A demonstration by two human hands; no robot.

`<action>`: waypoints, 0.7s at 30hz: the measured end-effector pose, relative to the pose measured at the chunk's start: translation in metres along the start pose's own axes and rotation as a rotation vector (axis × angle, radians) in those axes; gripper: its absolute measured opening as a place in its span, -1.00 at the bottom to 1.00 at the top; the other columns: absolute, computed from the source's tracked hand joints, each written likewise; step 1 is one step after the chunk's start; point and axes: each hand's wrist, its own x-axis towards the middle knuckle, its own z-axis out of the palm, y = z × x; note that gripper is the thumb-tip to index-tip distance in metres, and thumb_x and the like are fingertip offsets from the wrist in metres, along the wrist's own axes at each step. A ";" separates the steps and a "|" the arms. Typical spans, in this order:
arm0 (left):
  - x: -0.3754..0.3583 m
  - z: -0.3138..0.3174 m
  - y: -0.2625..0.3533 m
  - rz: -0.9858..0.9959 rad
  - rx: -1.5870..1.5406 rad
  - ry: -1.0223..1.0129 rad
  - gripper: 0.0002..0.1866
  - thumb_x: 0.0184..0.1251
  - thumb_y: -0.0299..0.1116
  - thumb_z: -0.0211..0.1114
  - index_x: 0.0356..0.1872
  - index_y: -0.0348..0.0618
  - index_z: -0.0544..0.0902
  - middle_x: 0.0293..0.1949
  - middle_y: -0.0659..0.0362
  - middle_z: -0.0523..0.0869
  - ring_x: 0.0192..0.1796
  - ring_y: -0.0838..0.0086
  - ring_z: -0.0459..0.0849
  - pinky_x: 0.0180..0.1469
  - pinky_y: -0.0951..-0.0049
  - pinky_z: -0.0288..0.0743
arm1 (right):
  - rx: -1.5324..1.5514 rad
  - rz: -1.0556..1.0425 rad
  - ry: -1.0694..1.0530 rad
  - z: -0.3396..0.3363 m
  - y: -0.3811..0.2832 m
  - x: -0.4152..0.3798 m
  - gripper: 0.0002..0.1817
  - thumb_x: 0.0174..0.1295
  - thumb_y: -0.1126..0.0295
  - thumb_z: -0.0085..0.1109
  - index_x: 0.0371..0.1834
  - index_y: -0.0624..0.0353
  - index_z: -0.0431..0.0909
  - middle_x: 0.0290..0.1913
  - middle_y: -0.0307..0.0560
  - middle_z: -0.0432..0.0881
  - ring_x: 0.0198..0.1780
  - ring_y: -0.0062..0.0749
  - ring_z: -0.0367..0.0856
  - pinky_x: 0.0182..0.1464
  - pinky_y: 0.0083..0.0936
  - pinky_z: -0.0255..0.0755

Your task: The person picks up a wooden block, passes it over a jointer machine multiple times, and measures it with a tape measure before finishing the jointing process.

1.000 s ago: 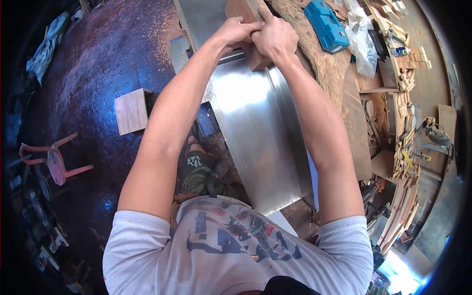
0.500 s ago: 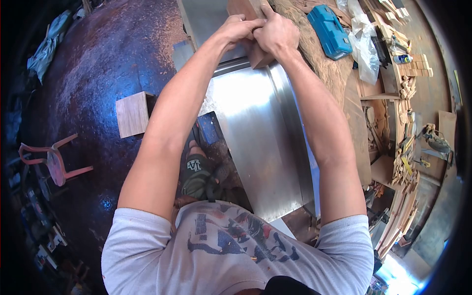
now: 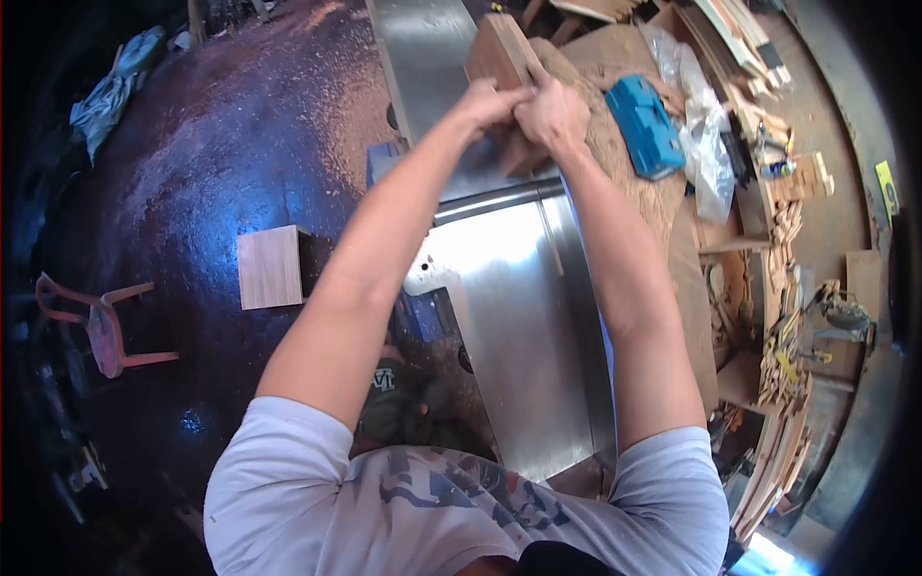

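My left hand [image 3: 488,104] and right hand [image 3: 557,113] grip a thick reddish-brown wooden board [image 3: 501,53].
My fingers [image 3: 542,86] curl against it, slightly blurred; the board is over the far section of the shiny silver metal machine bed [image 3: 514,336], left of the blue plastic case [image 3: 645,127].

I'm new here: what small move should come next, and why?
Perhaps ease the wooden block forward: the left hand and right hand are on it, and its near end appears close to the dark slot in the metal table.
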 end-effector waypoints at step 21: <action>-0.616 -0.170 -0.236 -0.520 -0.283 0.977 -0.37 0.45 0.14 0.49 0.11 -0.34 0.76 -0.19 0.03 0.84 -0.30 0.31 0.85 -0.46 0.32 0.70 | 1.087 0.064 -0.891 0.119 -0.194 -0.465 -0.05 0.42 0.22 0.45 0.69 0.47 0.12 0.34 0.25 0.64 0.20 -0.23 0.71 0.27 -0.35 0.59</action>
